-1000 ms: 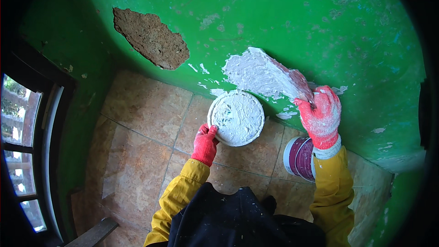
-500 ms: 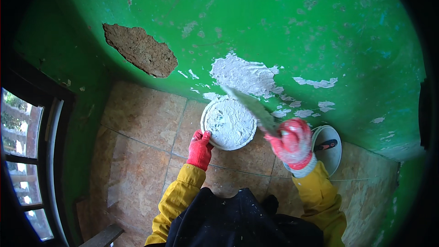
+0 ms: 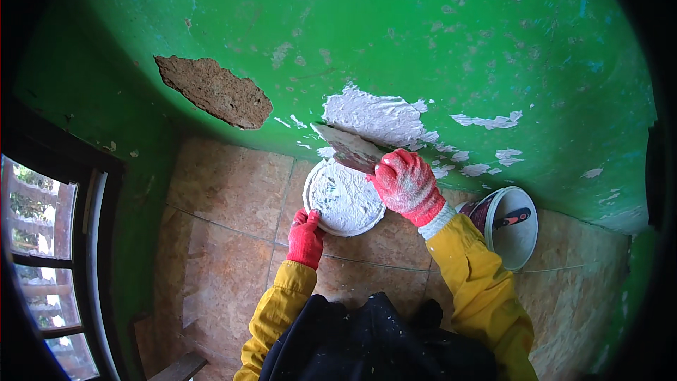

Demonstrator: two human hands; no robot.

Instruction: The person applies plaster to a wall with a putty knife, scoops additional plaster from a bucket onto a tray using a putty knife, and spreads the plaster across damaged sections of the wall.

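My left hand point(image 3: 305, 238), in a red glove, grips the near left rim of a round white lid point(image 3: 347, 201) spread with white filler paste. In my right hand point(image 3: 407, 185), also gloved in red with white smears, is a broad putty knife point(image 3: 348, 147). Its wide blade points to the upper left, between the lid and the wall, just below a rough white patch of filler point(image 3: 374, 114). Whether the blade touches the wall I cannot tell. My fingers hide the knife's handle.
A tilted white bucket point(image 3: 518, 243) holds a tool with a black and red handle point(image 3: 512, 218). The green wall point(image 3: 296, 21) has a brown bare hole point(image 3: 215, 92) and smaller white patches. A barred window point(image 3: 42, 247) is at left, above brown floor tiles point(image 3: 226, 254).
My right hand has moved left and up with the putty knife, turning the blade flatter and closer to the wall patch. The lid stays in my left hand, shifted slightly left.
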